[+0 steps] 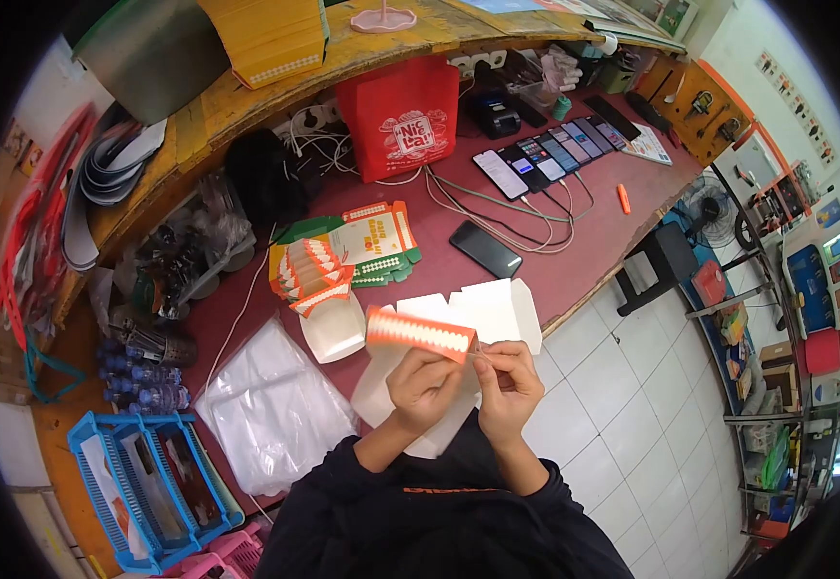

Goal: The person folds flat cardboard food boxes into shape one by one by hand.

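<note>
In front of my chest, I hold up an orange-and-white patterned cardboard piece [420,333], slightly blurred. My left hand [422,388] is closed on its lower edge. The fingers of my right hand [509,391] pinch its right end, close beside the left hand. White unprinted cardboard [497,307] lies unfolded behind and below my hands, partly hidden by them. Further left stands a small white open box [335,330], touching a group of orange-patterned folded pieces [312,268]. Behind these are flat printed cartons [373,236] in green, orange and cream.
Clear plastic bags [270,405] lie left on the red tabletop [593,217]. A black phone [485,249] and a row of phones [555,150] with cables lie farther back. A red bag [400,121] stands behind. A blue basket [154,492] is at lower left.
</note>
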Available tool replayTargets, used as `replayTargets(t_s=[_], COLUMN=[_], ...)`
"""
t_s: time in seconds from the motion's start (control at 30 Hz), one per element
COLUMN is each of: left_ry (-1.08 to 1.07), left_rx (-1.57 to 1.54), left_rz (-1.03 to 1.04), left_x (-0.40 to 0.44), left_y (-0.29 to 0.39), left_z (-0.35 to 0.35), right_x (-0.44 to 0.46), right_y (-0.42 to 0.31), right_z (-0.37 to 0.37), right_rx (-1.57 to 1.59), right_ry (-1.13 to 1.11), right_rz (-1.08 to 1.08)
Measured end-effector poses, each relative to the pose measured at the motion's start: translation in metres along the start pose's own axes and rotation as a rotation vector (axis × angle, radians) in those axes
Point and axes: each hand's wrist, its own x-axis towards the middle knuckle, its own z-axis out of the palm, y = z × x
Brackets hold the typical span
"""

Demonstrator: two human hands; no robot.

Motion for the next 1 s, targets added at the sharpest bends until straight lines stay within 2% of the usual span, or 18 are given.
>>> replayTargets(t_s=[0.1, 0.13, 0.2, 0.27, 0.33, 0.4, 0.47, 0.53, 0.6, 0.63, 0.67, 0.77, 0.8, 0.83, 0.87, 0.93, 0.97, 1.0], left_ry=[-0.088, -0.087, -0.201, -0.186, -0.173, -0.104, -0.115, -0.12, -0.037, 0.017, 0.018, 0.267, 0.265, 0.347, 0.431, 0.421, 0.355, 0.288], left_rx=[-0.299, -0.299, -0.505, -0.562, -0.618, -0.728, -0.637, -0.546, -0.637, -0.48, -0.479, -0.505, -0.502, -0.65, -0.797, -0.864, -0.891, -0.92], left_rz=[-0.177, -0.174, -0.386, -0.423, -0.453, -0.521, -0.516, -0.516, -0.469, -0.472, -0.471, -0.841, -0.848, -0.844, -0.835, -0.844, -0.876, -0.903], left_x=[-0.001, -0.002, 0.0, -0.001, -0.003, -0.005, 0.0, 0.009, 0.016, 0.01, 0.007, 0.006, 0.011, 0.015, 0.017, 0.013, 0.01, 0.009], left_y=[0.001, 0.002, 0.004, 0.005, 0.001, -0.007, -0.01, -0.004, 0.008, -0.001, -0.006, -0.01, -0.016, -0.024, -0.033, -0.036, -0.03, -0.027], left_z=[-0.004, -0.007, -0.013, -0.012, -0.01, -0.006, -0.011, -0.011, -0.007, -0.003, -0.002, -0.003, -0.007, -0.013, -0.019, -0.023, -0.018, -0.011], right_x=[0.004, 0.006, 0.01, 0.013, 0.016, 0.017, 0.015, 0.007, 0.005, 0.005, 0.003, 0.005, 0.006, 0.007, 0.009, 0.011, 0.011, 0.013], right_y=[-0.004, -0.008, -0.014, -0.02, -0.026, -0.033, -0.037, -0.022, -0.015, -0.008, -0.006, -0.017, -0.018, -0.019, -0.013, 0.004, 0.006, 0.008], right_z=[-0.006, -0.007, -0.01, -0.007, 0.002, 0.003, 0.01, 0.009, 0.007, 0.005, 0.006, 0.012, 0.009, 0.005, -0.006, -0.028, -0.028, -0.027], right_rx=[-0.059, -0.071, -0.154, -0.236, -0.373, -0.412, -0.743, -0.717, -0.92, -0.913, -0.911, -0.958, -1.009, -1.058, -1.059, -0.854, -0.855, -0.816], right_ry=[-0.05, -0.084, -0.127, -0.17, -0.164, -0.237, -0.364, -0.442, -0.528, -0.584, -0.584, -0.587, -0.42, -0.256, -0.263, -0.157, -0.159, -0.158], right_rz=[-0.008, -0.007, -0.071, -0.139, -0.299, -0.275, -0.403, -0.394, -0.43, -0.411, -0.412, -0.286, -0.255, -0.222, -0.211, -0.009, 0.001, -0.124])
